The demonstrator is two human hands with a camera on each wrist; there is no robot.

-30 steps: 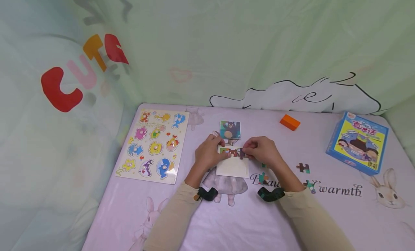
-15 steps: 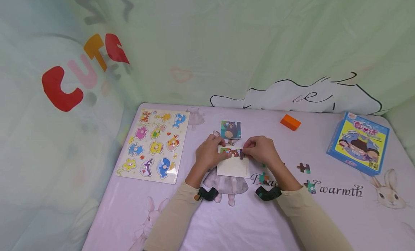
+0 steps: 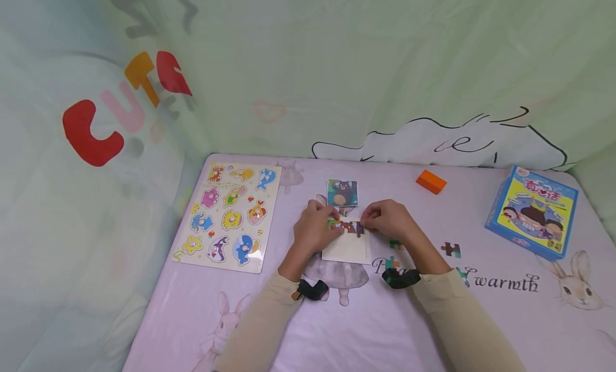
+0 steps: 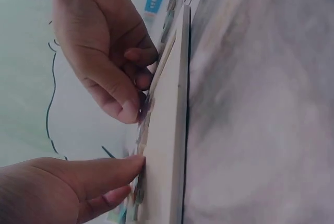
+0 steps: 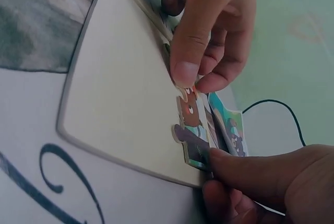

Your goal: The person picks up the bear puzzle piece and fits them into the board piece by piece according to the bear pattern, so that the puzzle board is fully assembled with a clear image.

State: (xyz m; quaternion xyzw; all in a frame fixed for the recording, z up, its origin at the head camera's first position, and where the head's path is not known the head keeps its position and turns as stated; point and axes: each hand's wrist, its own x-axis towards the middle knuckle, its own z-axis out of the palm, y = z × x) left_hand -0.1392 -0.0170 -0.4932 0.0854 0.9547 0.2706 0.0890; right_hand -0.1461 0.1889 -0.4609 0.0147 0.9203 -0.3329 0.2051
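A cream puzzle board (image 3: 345, 249) lies before me, a row of jigsaw pieces along its far edge. The brown bear-face piece (image 5: 192, 113) is between my thumbs in the right wrist view, joined to or touching a dark purple-green jigsaw piece (image 5: 195, 144). My left hand (image 3: 314, 227) grips the board's far left part, thumb down on the row and fingertips at the far edge. With thumb and forefinger, my right hand (image 3: 389, 221) pinches the dark piece's outer corner. Just beyond stands or lies a bear picture card (image 3: 343, 193); the left hand hides part of the row.
Loose jigsaw pieces (image 3: 451, 249) lie right of the board, some partly behind the right forearm. At left is an animal knob puzzle (image 3: 226, 217). An orange block (image 3: 431, 181) and a blue-yellow game box (image 3: 531, 211) sit at the far right. A fabric wall (image 3: 366, 83) rises behind.
My left hand has shifted slightly to the right along the board. The right hand has barely moved and keeps its pinch on the dark piece.
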